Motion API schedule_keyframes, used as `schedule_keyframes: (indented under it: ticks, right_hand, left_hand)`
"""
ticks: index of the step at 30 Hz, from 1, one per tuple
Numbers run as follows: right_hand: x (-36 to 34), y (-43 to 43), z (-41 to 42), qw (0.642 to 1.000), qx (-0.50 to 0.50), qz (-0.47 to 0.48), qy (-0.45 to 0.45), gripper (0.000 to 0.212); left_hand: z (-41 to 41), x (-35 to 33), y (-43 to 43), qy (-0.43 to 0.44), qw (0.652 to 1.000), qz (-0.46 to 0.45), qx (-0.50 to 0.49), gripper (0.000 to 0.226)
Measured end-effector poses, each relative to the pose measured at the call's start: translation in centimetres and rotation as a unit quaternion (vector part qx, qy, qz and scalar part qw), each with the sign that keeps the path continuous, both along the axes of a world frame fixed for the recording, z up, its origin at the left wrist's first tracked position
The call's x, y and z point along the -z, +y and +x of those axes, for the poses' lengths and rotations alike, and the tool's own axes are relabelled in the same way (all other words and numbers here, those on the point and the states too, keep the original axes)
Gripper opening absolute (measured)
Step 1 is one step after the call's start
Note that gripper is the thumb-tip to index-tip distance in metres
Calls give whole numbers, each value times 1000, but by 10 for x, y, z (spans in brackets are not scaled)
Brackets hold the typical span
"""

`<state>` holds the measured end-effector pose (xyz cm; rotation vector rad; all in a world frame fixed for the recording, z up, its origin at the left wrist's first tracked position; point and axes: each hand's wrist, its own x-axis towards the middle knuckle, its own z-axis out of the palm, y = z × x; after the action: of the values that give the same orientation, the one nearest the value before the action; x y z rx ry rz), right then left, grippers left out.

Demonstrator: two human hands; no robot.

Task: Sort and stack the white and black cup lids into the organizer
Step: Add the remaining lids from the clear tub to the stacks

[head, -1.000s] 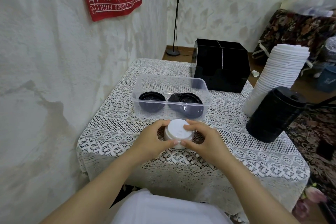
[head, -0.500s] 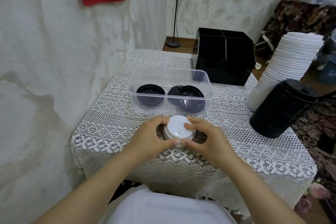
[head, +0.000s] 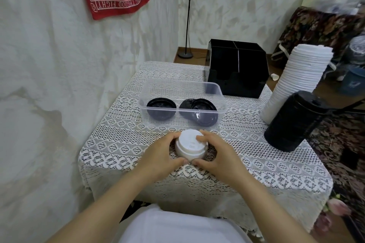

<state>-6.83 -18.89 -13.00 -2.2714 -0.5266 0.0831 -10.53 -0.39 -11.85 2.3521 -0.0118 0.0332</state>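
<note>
A short upright stack of white lids (head: 190, 144) is clasped between curled left hand (head: 158, 156) and right hand (head: 221, 155), the black organizer (head: 244, 83) set well beyond, nearer the right.

L hand (head: 158, 154), R hand (head: 222, 155) round lids (head: 190, 145)

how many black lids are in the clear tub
3. One black lid lies at the left of the clear tub; two overlap at its right, one in front, one partly hidden behind. Any nested underneath would not show.
</note>
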Motion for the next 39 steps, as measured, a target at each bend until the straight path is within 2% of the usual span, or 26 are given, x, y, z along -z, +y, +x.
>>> schedule_keyframes:
  ticks: [8, 19, 24, 31, 35, 39]
  right_hand:
    - [1, -6, 3, 998, 0, 59, 10, 58]
    - [-4, -56, 2, 992, 60, 106, 27, 58]
    - [-3, -80, 7, 994, 89, 55, 12, 62]
    - [-10, -84, 33, 995, 97, -14, 15, 70]
    - [-6, -87, 47, 992, 83, -91, 32, 75]
    - [-3, -89, 49, 990, 88, -110, 30, 76]
  left_hand:
    - [7, -3, -8, -3, 1000, -26, 13, 74]
    - [27, 2, -60, -28, 996, -72, 46, 77]
    - [39, 2, -89, -11, 993, -102, 63, 73]
    - [67, -6, -117, -11, 994, -58, 89, 69]
    - [74, -7, -123, 3, 993, 46, 113, 73]
    - [71, -6, -121, 12, 985, 99, 138, 76]
